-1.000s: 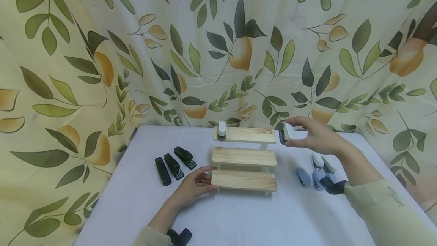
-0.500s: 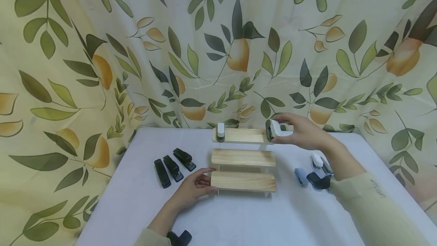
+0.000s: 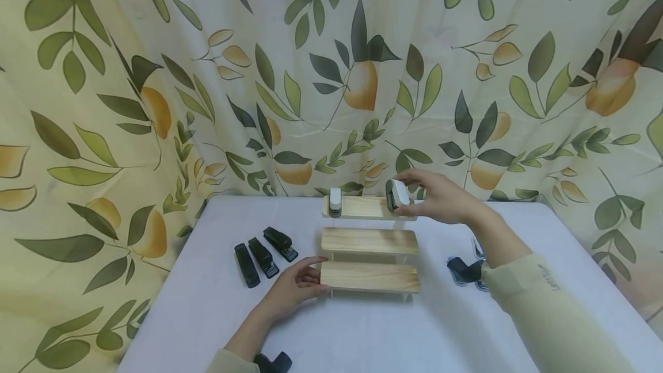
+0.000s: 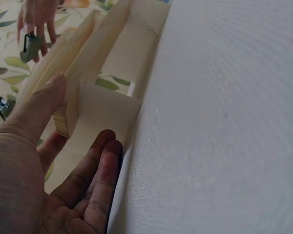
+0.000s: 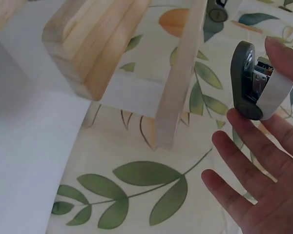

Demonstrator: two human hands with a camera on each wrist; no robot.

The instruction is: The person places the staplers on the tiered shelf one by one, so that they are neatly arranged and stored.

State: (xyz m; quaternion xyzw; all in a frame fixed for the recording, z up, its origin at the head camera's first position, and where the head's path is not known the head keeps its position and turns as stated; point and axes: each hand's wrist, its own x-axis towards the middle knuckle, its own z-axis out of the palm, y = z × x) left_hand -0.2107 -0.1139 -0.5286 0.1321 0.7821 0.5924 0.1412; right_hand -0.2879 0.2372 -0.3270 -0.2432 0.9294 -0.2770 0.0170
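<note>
A three-step wooden display shelf [image 3: 370,277] stands on the white table. My left hand [image 3: 292,291] grips the left end of its lowest board, thumb on top and index finger beneath in the left wrist view; the other fingers lie near the white side support [image 4: 110,105]. Over the right part of the top board, my right hand [image 3: 440,197] pinches a white and dark grey stapler [image 3: 400,193], held tilted. Its dark base [image 5: 240,73] faces the shelf in the right wrist view, with the lower fingers spread. A similar white stapler [image 3: 335,201] stands at the top board's left end.
Several black staplers, one of them a long stapler [image 3: 247,265], lie left of the shelf. At the right, more staplers [image 3: 480,286] are mostly hidden behind my right sleeve and black wrist strap [image 3: 465,271]. A leaf-and-fruit patterned curtain [image 3: 362,85] hangs behind the table.
My right hand has carried the stapler leftward, from beside the shelf's right end to over the top board. The right sleeve now covers more of the staplers. The left hand stays put.
</note>
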